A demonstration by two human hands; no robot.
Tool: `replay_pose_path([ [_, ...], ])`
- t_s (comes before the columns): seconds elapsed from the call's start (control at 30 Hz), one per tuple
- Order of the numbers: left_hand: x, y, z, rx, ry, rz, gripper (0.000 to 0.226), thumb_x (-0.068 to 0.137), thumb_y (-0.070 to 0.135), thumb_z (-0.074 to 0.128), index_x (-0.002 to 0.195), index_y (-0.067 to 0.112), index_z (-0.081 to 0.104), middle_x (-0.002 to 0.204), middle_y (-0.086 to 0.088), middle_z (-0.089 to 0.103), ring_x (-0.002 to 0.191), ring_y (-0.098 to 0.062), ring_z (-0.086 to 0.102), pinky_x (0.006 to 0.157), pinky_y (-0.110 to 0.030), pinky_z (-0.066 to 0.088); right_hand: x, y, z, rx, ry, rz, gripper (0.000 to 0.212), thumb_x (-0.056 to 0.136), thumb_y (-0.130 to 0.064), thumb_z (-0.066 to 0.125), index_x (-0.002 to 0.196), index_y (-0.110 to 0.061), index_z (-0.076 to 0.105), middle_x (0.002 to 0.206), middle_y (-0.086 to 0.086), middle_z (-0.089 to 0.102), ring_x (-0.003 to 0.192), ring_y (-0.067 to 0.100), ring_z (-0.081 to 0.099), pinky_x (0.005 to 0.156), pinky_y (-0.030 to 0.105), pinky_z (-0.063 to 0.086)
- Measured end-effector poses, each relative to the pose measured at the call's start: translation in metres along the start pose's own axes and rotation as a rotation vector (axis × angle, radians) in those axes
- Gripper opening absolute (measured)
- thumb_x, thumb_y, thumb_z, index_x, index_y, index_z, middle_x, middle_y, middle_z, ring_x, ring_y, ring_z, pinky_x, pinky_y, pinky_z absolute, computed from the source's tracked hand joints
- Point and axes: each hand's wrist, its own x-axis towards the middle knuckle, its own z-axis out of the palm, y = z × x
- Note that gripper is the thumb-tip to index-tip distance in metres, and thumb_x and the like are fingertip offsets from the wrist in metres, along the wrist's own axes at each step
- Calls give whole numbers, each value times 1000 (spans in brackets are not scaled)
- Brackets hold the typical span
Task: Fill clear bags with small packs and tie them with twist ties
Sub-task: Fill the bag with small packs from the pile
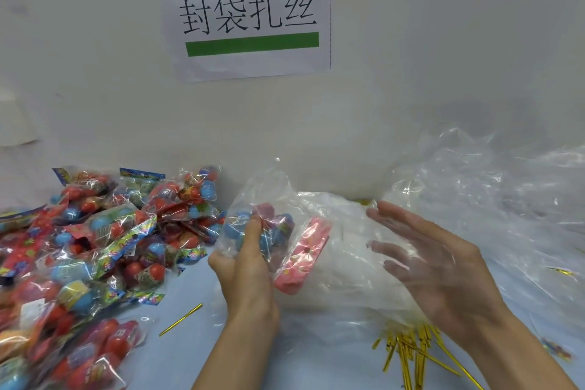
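My left hand [245, 266] grips a clear bag [269, 196] that holds small packs with blue and red pieces [278, 228]; a pink pack [304, 255] hangs at its right side. My right hand [433, 266] is spread with straight fingers, just right of that bag and over a stack of clear bags [342, 263]. A bundle of gold twist ties [411, 355] lies under my right wrist. One loose gold twist tie [181, 319] rests on the table left of my left forearm.
A big heap of colourful small packs [88, 247] covers the left of the light blue table [177, 358]. Crumpled clear plastic [493, 200] is piled at the right. A white wall with a paper sign [250, 16] stands close behind.
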Motion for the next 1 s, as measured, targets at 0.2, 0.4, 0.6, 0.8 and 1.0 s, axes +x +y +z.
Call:
replay_pose_path([
  [0.2, 5, -3, -3, 119, 111, 43, 63, 77, 36, 81, 123, 24, 40, 106, 4, 60, 96, -19, 64, 91, -44, 54, 1, 1, -1, -13, 102, -59, 43, 73, -23, 64, 114, -17, 75, 120, -2, 74, 96, 21, 76, 86, 37, 45],
  [0.4, 7, -1, -4, 98, 125, 46, 60, 80, 31, 79, 121, 26, 35, 103, 4, 58, 93, -20, 66, 91, -49, 55, 3, 4, 0, -75, 202, -58, 25, 97, -21, 55, 110, -18, 76, 106, 8, 78, 85, 30, 77, 78, 40, 50],
  [0.6, 8, 3, -3, 58, 177, 36, 61, 78, 30, 80, 117, 22, 34, 105, -2, 57, 97, -28, 66, 90, -55, 55, 7, 13, 2, -402, 558, -239, 29, 103, -18, 45, 94, -25, 71, 98, -2, 72, 85, 15, 72, 70, 31, 49],
  [0.8, 4, 9, -2, 13, 231, 87, 55, 80, 26, 78, 110, 22, 33, 105, 0, 57, 82, -18, 65, 86, -51, 58, -1, 25, 28, -752, 589, -792, 20, 84, -22, 46, 88, -19, 65, 85, -9, 59, 77, 8, 55, 69, 18, 39],
  [1.0, -13, 18, 8, -31, 219, 140, 55, 80, 27, 79, 112, 21, 34, 119, -11, 60, 88, -23, 68, 84, -45, 60, -18, 50, 62, -1034, -46, -337, 31, 75, -28, 47, 64, -9, 69, 56, 7, 63, 47, 14, 55, 53, 36, 50],
])
